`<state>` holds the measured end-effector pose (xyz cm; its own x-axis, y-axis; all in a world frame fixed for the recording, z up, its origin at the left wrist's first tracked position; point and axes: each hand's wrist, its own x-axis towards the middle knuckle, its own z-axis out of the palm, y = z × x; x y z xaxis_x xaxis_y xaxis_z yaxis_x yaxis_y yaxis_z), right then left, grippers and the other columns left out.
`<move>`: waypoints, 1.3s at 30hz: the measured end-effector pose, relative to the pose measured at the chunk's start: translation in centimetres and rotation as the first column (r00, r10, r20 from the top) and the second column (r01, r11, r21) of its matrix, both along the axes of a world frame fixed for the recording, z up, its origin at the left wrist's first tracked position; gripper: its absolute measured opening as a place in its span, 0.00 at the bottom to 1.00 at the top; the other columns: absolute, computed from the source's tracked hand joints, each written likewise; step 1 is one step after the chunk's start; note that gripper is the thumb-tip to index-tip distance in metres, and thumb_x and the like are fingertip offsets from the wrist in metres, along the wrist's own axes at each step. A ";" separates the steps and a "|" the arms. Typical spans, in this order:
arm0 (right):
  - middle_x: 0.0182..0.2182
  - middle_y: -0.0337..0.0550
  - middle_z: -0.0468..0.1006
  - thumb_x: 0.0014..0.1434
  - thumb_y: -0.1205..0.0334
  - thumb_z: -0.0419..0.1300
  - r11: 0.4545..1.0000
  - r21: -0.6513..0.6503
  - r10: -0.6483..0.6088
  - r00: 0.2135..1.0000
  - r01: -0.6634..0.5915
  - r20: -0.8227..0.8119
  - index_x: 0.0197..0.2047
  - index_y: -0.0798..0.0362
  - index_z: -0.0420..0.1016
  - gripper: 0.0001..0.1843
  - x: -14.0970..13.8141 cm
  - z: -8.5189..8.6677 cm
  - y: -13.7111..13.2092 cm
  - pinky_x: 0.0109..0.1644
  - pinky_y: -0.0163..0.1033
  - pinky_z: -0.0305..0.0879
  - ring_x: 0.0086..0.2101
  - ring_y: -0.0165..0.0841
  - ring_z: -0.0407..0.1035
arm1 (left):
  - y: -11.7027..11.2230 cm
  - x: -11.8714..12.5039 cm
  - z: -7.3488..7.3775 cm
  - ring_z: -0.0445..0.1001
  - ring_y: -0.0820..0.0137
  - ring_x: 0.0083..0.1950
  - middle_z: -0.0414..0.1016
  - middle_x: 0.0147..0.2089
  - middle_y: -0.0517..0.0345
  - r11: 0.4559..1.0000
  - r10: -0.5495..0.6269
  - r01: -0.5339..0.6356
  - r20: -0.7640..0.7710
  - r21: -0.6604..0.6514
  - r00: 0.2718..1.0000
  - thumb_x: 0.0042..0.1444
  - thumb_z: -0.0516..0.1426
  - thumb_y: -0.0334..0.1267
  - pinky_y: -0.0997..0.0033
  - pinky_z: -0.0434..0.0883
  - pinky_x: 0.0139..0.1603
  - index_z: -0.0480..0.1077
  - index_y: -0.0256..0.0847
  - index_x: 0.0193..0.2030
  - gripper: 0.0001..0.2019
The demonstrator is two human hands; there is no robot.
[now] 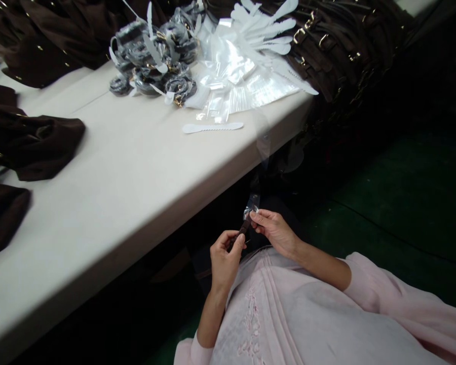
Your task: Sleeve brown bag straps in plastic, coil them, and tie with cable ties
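Note:
Close to my body, below the table edge, my left hand (227, 256) is closed around a dark brown strap (244, 227). My right hand (276, 232) pinches a shiny clear plastic piece (251, 209) at the strap's upper end. Whether its fingertips also grip the strap itself, I cannot tell. Part of the strap is hidden inside my left hand. On the table nearby lies a single white plastic strip with a notched edge (213, 128). Behind it are clear plastic bags (231, 66) and a fan of similar white strips (268, 30).
Coiled straps in plastic (148, 66) are heaped on the white table (110, 152). Dark brown straps with gold buckles (334, 45) hang over its far right end. Brown bags (34, 137) lie at the left. A cable (387, 233) crosses the green floor.

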<state>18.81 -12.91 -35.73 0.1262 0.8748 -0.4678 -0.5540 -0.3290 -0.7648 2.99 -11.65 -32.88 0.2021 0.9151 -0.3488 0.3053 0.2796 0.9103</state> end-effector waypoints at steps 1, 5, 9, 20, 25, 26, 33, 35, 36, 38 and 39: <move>0.26 0.38 0.70 0.51 0.47 0.70 1.000 0.015 0.008 0.999 -0.008 0.038 0.29 0.55 0.77 0.19 -0.2 0.0 -0.1 0.32 0.35 0.55 0.28 0.28 0.60 | 0.2 0.0 0.2 0.67 0.76 0.24 0.73 0.25 0.61 1.000 0.004 -0.004 -0.007 0.010 1.000 0.57 0.61 0.44 0.78 0.64 0.24 0.74 0.37 0.35 0.11; 0.26 0.38 0.72 0.53 0.46 0.69 0.998 0.043 0.037 0.988 -0.044 0.150 0.30 0.54 0.78 0.18 -1.3 0.6 -0.2 0.32 0.36 0.56 0.27 0.28 0.60 | 0.5 0.5 0.4 0.74 0.72 0.29 0.76 0.29 0.58 0.998 0.022 -0.022 -0.001 0.063 1.000 0.57 0.61 0.43 0.75 0.70 0.30 0.74 0.38 0.37 0.10; 0.26 0.39 0.73 0.52 0.47 0.69 0.999 0.033 0.032 0.990 -0.037 0.139 0.32 0.54 0.79 0.17 -2.0 1.0 -0.3 0.30 0.36 0.57 0.27 0.29 0.61 | 0.5 1.0 0.2 0.77 0.71 0.34 0.78 0.34 0.58 0.989 0.058 -0.052 -0.039 0.142 0.998 0.58 0.61 0.43 0.74 0.73 0.36 0.71 0.40 0.43 0.11; 0.31 0.40 0.74 0.49 0.48 0.72 0.999 -0.041 -0.019 0.999 0.018 -0.032 0.32 0.55 0.80 0.19 -0.6 -0.4 0.2 0.32 0.34 0.56 0.28 0.27 0.61 | 0.8 -1.4 -0.5 0.78 0.68 0.43 0.80 0.41 0.56 0.986 -0.110 0.121 -0.098 0.113 0.989 0.61 0.58 0.42 0.68 0.72 0.48 0.68 0.43 0.54 0.16; 0.27 0.40 0.73 0.50 0.46 0.71 0.999 -0.011 0.049 0.999 -0.049 0.006 0.32 0.56 0.80 0.19 -0.4 -0.5 0.2 0.31 0.34 0.55 0.27 0.27 0.60 | 0.5 -1.5 -0.3 0.75 0.70 0.34 0.76 0.31 0.60 0.989 -0.029 0.047 -0.128 0.143 0.991 0.59 0.59 0.45 0.73 0.70 0.37 0.75 0.41 0.40 0.10; 0.27 0.39 0.72 0.50 0.46 0.71 0.998 -0.009 0.060 0.998 -0.060 0.011 0.32 0.56 0.80 0.20 -0.5 -0.5 0.2 0.31 0.35 0.55 0.27 0.27 0.60 | 0.5 -1.3 -0.2 0.74 0.70 0.33 0.76 0.31 0.60 0.987 -0.019 0.039 -0.129 0.157 0.991 0.59 0.60 0.45 0.73 0.69 0.36 0.75 0.41 0.38 0.09; 0.28 0.40 0.73 0.51 0.44 0.70 0.995 -0.020 0.097 0.995 -0.097 0.032 0.34 0.55 0.81 0.20 -1.2 -1.0 -0.1 0.31 0.34 0.55 0.28 0.28 0.61 | 0.5 -0.3 0.2 0.77 0.67 0.37 0.80 0.37 0.56 0.898 -0.075 0.171 -0.241 0.405 0.968 0.60 0.58 0.40 0.70 0.71 0.41 0.76 0.42 0.38 0.07; 0.28 0.40 0.73 0.50 0.44 0.70 0.995 -0.026 0.101 0.995 -0.100 0.014 0.35 0.55 0.82 0.21 -1.2 -1.0 -0.2 0.31 0.34 0.56 0.28 0.28 0.62 | 0.5 -0.1 0.3 0.77 0.67 0.36 0.80 0.36 0.56 0.900 -0.080 0.168 -0.226 0.401 0.971 0.60 0.58 0.40 0.70 0.72 0.41 0.76 0.42 0.38 0.07; 0.29 0.41 0.74 0.50 0.44 0.70 0.994 -0.027 0.102 0.995 -0.102 0.004 0.36 0.55 0.82 0.21 -1.2 -1.0 -0.3 0.31 0.34 0.56 0.29 0.28 0.62 | 0.5 0.0 0.4 0.77 0.68 0.36 0.79 0.35 0.56 0.917 -0.080 0.150 -0.198 0.369 0.977 0.60 0.59 0.41 0.70 0.72 0.40 0.76 0.41 0.38 0.07; 0.29 0.41 0.73 0.50 0.45 0.71 0.994 -0.022 0.108 0.994 -0.108 -0.030 0.36 0.55 0.82 0.21 -1.1 -0.9 -0.3 0.32 0.34 0.56 0.30 0.29 0.63 | 0.5 0.1 0.6 0.76 0.69 0.33 0.78 0.32 0.58 0.959 -0.069 0.098 -0.117 0.265 0.991 0.59 0.60 0.41 0.72 0.71 0.37 0.76 0.41 0.36 0.07; 0.29 0.41 0.73 0.50 0.45 0.71 0.993 -0.016 0.113 0.992 -0.114 -0.058 0.37 0.55 0.82 0.21 -1.1 -0.8 -0.2 0.32 0.34 0.56 0.30 0.29 0.63 | 0.5 0.1 0.7 0.75 0.70 0.31 0.77 0.31 0.59 0.976 -0.056 0.070 -0.074 0.208 0.996 0.58 0.61 0.42 0.73 0.71 0.34 0.76 0.40 0.36 0.08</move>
<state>17.71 -13.13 -36.50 -0.0003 0.8726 -0.4884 -0.5544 -0.4067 -0.7262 3.09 -11.13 -32.18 0.2446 0.9555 -0.1646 0.3788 0.0621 0.9234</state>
